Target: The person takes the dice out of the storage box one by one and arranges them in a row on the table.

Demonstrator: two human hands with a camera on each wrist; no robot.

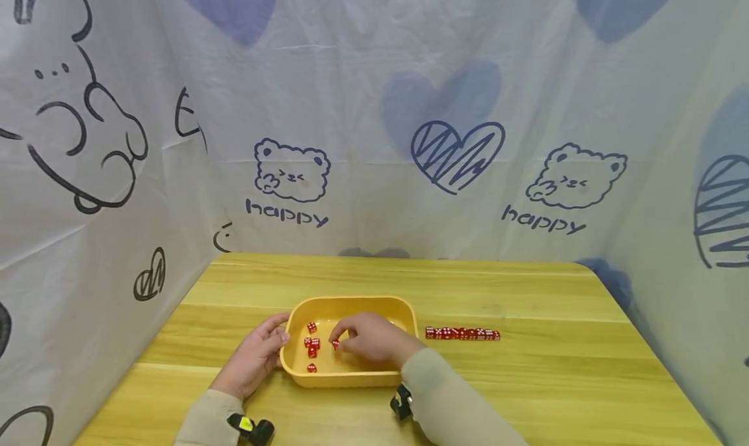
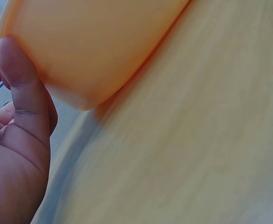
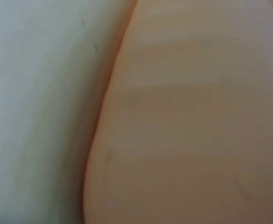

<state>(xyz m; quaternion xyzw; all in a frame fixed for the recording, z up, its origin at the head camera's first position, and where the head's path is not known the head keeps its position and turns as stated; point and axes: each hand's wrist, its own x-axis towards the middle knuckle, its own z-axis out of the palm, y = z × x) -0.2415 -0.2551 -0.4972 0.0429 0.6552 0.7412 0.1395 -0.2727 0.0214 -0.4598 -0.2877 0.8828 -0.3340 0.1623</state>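
Observation:
A yellow plastic tray (image 1: 328,380) stands on the table, with several small red dice (image 1: 313,344) lying loose in its left half. At the tray's left end my left hand (image 1: 257,355) grips the rim, thumb on the near side. The left wrist view shows this thumb (image 2: 22,79) against the tray's wall (image 2: 99,46). Reaching over the right side, my right hand (image 1: 374,337) is inside the tray and pinches a red die (image 1: 335,344) between thumb and forefinger. The tray wall (image 3: 188,130) fills most of the blurred right wrist view, which hides that hand.
To the right of the tray, a straight row of red dice (image 1: 462,333) lies side by side on the wooden table (image 1: 556,368). Printed white cloth (image 1: 363,192) hangs behind the table and along both sides.

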